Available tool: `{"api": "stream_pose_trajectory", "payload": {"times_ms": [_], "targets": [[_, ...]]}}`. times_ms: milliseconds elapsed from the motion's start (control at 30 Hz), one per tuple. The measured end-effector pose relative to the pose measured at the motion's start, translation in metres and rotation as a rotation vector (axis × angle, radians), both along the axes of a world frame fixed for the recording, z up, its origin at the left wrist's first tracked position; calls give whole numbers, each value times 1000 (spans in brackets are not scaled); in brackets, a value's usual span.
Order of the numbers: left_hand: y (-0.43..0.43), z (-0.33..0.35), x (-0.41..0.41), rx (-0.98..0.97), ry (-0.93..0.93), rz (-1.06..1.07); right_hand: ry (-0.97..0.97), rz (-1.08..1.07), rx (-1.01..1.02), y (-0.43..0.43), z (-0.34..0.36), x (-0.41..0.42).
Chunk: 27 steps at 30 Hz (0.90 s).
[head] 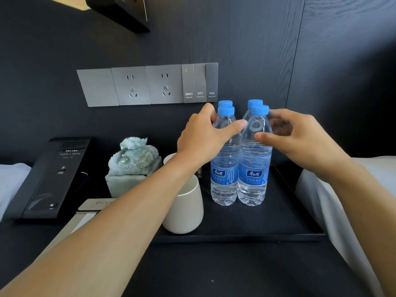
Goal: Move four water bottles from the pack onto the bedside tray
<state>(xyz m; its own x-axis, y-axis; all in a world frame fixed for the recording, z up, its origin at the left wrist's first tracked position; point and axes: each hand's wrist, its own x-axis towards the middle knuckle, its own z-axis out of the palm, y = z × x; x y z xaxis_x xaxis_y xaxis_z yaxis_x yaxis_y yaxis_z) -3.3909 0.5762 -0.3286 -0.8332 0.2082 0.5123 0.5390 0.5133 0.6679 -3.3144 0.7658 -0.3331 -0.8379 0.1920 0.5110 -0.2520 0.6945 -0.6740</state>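
Head view: both hands (205, 136) around bottles (240, 159).

Head cam, 2 arms in view. Left hand (200, 138) + right hand (300, 136): both bare, no gloves, rings, watch or bands seen. Forearms bare, no sleeve up to frame edge; left enters from 7 o'clock, right from 4 o'clock. Nails short, unpainted where visible. No marks or tattoos seen on either arm.
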Motion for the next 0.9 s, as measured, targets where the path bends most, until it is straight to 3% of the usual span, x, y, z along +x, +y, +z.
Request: {"api": "stream_pose_trajectory", "payload": {"times_ms": [267, 567, 700, 800, 900], "targets": [[1, -3, -1, 43, -7, -26, 1, 5, -19, -2, -4, -1], [-16, -6, 0, -65, -95, -171, 10, 3, -51, -3, -5, -1], [-12, -8, 5, -97, -6, -100, 3, 0, -44, -5, -5, 1], [-12, -7, 4, -109, -57, -78, 2, 10, -62, -3, -5, 1], [-16, -9, 20, -72, 160, 78, 117, -40, -91, -11, -8, 5]]}}
